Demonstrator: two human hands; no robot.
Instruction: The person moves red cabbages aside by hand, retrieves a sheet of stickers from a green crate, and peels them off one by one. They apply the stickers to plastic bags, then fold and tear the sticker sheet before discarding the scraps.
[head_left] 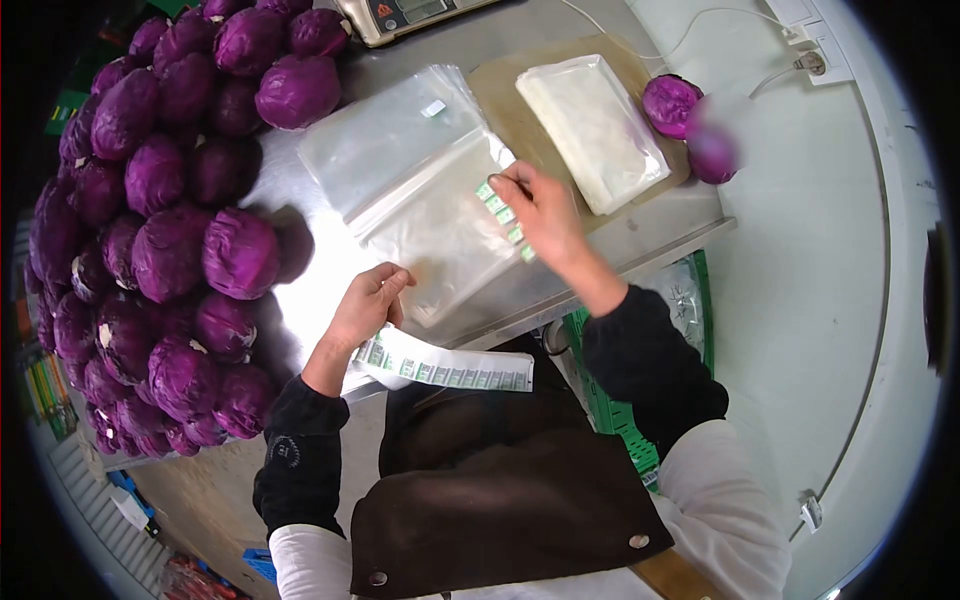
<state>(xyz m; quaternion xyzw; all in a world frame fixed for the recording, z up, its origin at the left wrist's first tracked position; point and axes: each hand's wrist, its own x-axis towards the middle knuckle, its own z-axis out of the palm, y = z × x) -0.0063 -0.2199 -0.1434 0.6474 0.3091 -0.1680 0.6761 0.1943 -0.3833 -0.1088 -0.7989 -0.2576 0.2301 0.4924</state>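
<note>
Clear plastic bags (440,200) lie in an overlapping stack on the metal table, one with a small label (433,108) near its top. Over the lower right part of the stack, my right hand (540,215) pinches a short strip of green-and-white labels (497,205). My left hand (368,305) is at the lower left edge of the bags, its thumb and fingers pressed together. Just below it, a longer strip of labels (450,372) hangs at the table's front edge, its upper end beside the left hand.
Many red cabbages (175,260) are piled on the left. A scale (410,15) stands at the back. Another bag stack (595,130) lies on a brown board (500,85), with cut cabbage (672,105) to its right. A green crate (620,420) sits below the table.
</note>
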